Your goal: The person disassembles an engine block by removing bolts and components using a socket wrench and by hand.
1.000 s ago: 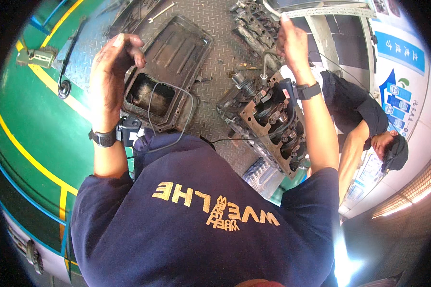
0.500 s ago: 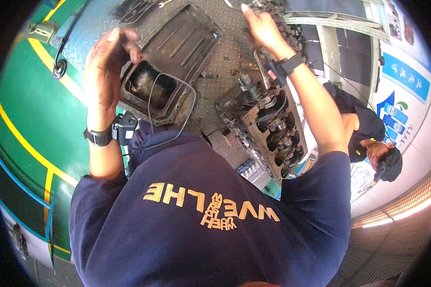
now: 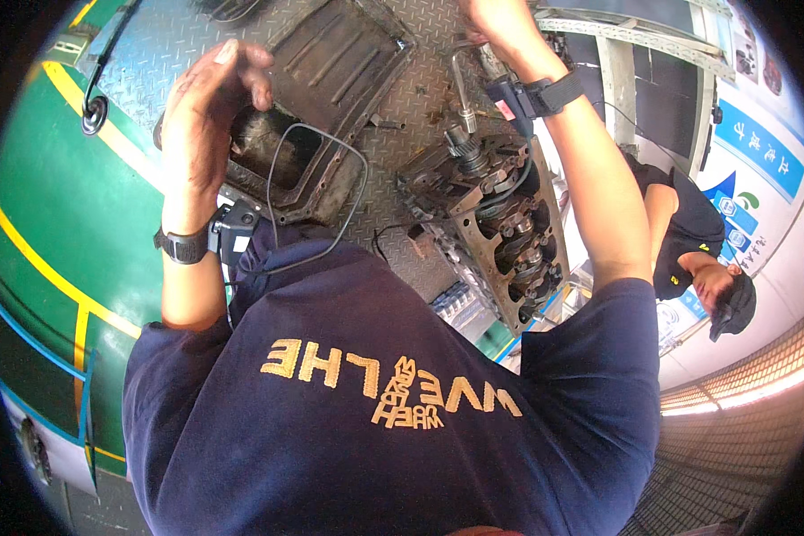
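At the top edge, my right hand [image 3: 496, 22] is closed, partly cut off by the picture's edge. An L-shaped socket wrench [image 3: 461, 85] comes out from under its fingers, its lower end hanging beside the crankshaft's toothed end [image 3: 464, 145]. The crankshaft lies in an upturned engine block [image 3: 473, 234], below my right forearm. My left hand [image 3: 207, 103] is raised over the near left part of a dark, oily oil pan [image 3: 339, 80]. Its fingers are loosely curled and apart, with nothing visible in them.
A grey cable [image 3: 366, 174] loops from the device on my left wrist across the pan's near end. A grey tread-plate surface [image 3: 402, 192] lies under pan and block. A person in a black cap [image 3: 688, 241] is at the right, near a metal frame [image 3: 625, 40].
My right hand has moved up and slightly right, partly out of the picture. The wrench's lower end has swung left, toward the crankshaft end. My left hand stays nearly in place.
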{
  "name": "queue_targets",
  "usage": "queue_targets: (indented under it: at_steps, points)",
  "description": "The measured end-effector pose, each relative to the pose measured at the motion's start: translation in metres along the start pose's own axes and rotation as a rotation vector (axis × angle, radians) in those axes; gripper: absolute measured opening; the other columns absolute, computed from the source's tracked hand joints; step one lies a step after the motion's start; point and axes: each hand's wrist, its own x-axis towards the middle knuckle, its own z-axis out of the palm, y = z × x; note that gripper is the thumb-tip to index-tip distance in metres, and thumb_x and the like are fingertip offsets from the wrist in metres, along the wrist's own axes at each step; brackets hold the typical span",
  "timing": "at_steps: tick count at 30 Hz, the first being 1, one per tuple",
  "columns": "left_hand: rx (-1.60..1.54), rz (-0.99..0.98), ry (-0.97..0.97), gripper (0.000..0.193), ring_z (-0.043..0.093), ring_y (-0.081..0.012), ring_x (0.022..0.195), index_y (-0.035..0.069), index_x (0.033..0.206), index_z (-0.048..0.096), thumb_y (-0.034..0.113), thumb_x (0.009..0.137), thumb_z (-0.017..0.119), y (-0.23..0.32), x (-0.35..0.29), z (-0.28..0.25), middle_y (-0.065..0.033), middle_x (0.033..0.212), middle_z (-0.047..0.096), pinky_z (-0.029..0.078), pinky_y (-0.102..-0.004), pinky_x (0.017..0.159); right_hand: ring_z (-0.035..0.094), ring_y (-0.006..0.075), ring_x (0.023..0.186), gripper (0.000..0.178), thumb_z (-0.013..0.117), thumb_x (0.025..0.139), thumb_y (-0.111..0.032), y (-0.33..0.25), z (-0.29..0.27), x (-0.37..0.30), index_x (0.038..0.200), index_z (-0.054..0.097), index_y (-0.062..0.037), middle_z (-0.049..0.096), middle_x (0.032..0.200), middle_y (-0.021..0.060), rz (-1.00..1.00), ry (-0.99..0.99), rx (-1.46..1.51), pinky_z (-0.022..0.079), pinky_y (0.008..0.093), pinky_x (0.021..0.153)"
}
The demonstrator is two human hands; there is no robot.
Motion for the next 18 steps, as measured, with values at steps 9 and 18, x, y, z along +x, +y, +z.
queue_targets:
  at_steps: [9,18]
  points:
    - [-0.046,0.019,-0.011,0.038,0.057,-0.0147,0.074,-0.003,0.104,0.067,0.033,0.103,0.053,0.0,0.001,-0.001,-0.0069,0.075,0.063,0.042,-0.0264,0.075,0.036,0.0088,0.041,0.062,0.048,0.106,-0.049,0.015,0.022,-0.018,0.057,0.05,-0.0098,0.041,0.049,-0.0035,-0.133,0.042,-0.164,0.026,0.0318,0.04]
    - [-0.099,0.024,-0.054,0.034,0.054,-0.0189,0.081,-0.003,0.108,0.063,0.029,0.103,0.051,-0.003,0.0,-0.01,-0.0077,0.083,0.058,0.042,-0.0301,0.08,0.038,0.0038,0.048,0.056,0.054,0.102,-0.054,0.016,0.012,-0.058,0.064,0.051,-0.013,0.042,0.057,-0.0077,0.073,-0.035,0.0,0.03,0.0237,0.044]
